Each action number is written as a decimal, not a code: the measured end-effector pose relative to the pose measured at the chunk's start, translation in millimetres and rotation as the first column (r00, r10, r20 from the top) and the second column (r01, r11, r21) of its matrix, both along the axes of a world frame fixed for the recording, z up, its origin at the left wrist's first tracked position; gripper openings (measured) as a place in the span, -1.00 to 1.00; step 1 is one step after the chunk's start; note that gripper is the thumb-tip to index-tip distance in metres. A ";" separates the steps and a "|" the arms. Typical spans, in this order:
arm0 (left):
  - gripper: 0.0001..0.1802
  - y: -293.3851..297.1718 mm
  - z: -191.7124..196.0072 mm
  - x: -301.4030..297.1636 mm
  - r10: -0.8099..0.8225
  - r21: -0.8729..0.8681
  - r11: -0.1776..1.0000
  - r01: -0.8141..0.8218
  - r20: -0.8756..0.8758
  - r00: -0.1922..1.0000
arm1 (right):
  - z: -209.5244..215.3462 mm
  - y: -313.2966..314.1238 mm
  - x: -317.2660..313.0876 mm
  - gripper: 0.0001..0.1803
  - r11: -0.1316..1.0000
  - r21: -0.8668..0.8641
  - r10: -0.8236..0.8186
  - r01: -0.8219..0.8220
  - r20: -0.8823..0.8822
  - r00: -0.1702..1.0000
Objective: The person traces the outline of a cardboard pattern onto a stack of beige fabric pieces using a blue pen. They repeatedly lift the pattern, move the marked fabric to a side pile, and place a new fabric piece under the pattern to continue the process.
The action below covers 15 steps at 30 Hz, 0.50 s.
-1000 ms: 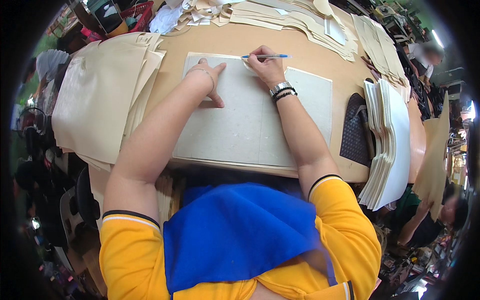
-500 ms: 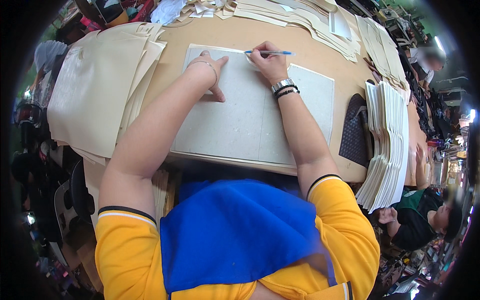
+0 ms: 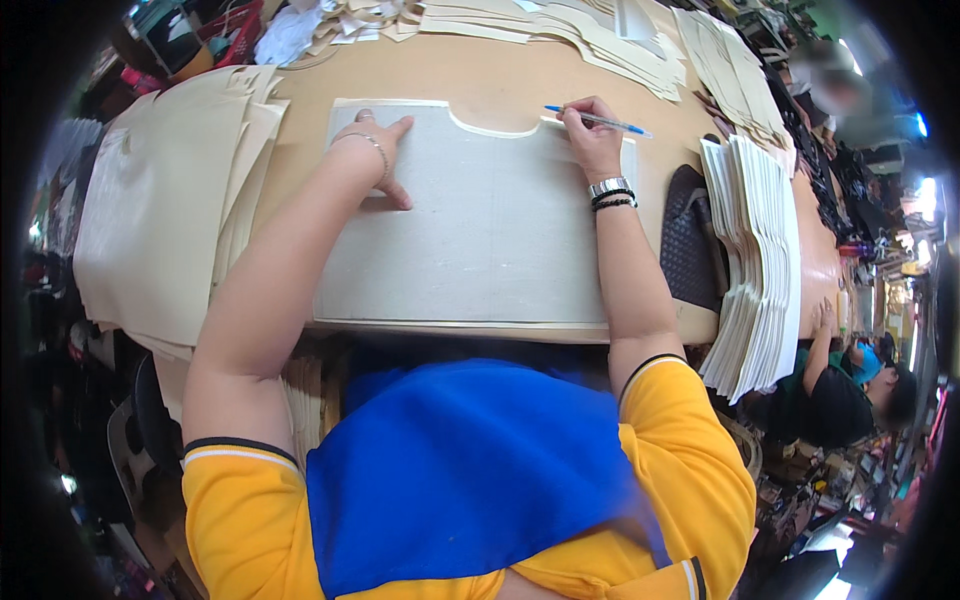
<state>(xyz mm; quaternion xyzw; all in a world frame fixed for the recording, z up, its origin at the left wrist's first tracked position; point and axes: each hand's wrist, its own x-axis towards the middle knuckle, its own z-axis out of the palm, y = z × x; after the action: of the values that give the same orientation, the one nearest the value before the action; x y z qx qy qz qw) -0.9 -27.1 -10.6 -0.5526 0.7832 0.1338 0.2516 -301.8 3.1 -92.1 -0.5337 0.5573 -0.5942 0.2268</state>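
A grey cardboard template (image 3: 450,240) with a curved notch in its far edge lies flat on a cream sheet (image 3: 490,130), which shows as a thin border along that edge and inside the notch. My left hand (image 3: 378,150) presses on the template's far left part, thumb and fingers spread. In my right hand (image 3: 594,140) is a blue-capped ballpoint pen (image 3: 628,127), pinched in the fingers. Its tip is by the far edge, just right of the notch. The template's right edge is partly hidden under my right forearm.
Large cream sheets (image 3: 150,210) are stacked at left. Cut pieces (image 3: 560,40) lie along the table's far side. To the right are a dark woven-textured item (image 3: 685,240) and a tall stack of white-edged pieces (image 3: 755,270). Another person (image 3: 840,400) is beyond the table's right side.
My right hand has moved right with the pen, from the notch's left side to its right side, uncovering the curve. My left hand stays on the template. The whole view has shifted slightly.
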 end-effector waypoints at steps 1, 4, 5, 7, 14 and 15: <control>0.51 0.5 1.1 -0.7 -0.005 -0.007 1.000 0.005 0.004 1.000 | -3.6 3.1 -6.9 -0.88 1.000 0.009 0.003 -0.003 -0.009 1.000; 0.53 -1.7 -1.9 1.8 -0.048 -0.026 0.999 0.048 -0.012 0.999 | -7.9 9.1 -10.2 -0.88 0.999 0.051 -0.008 0.010 -0.033 0.999; 0.53 -1.8 -3.0 4.1 -0.061 -0.031 0.998 0.061 -0.017 0.998 | -5.4 10.1 -5.8 -0.89 0.998 0.052 -0.014 0.017 -0.064 0.998; 0.53 -0.7 -3.0 4.6 -0.056 -0.034 0.998 0.055 -0.011 0.998 | -2.2 12.3 -2.4 -0.89 0.998 0.051 -0.027 0.034 -0.131 0.991; 0.52 1.6 3.4 -1.7 -0.050 -0.031 0.998 0.052 0.043 0.998 | -0.8 12.3 -2.5 -0.87 0.997 0.026 -0.062 0.068 -0.173 0.983; 0.52 1.9 3.4 -1.9 -0.052 -0.032 0.998 0.053 0.042 0.998 | -0.4 13.0 -2.2 -0.87 0.997 0.026 -0.064 0.070 -0.176 0.982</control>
<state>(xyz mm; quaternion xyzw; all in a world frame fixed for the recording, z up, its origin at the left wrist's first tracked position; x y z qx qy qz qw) -2.7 -25.2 -7.2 -0.5387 0.7942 0.1026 0.2619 -304.0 16.1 -92.6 -0.5611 0.6022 -0.5432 0.1656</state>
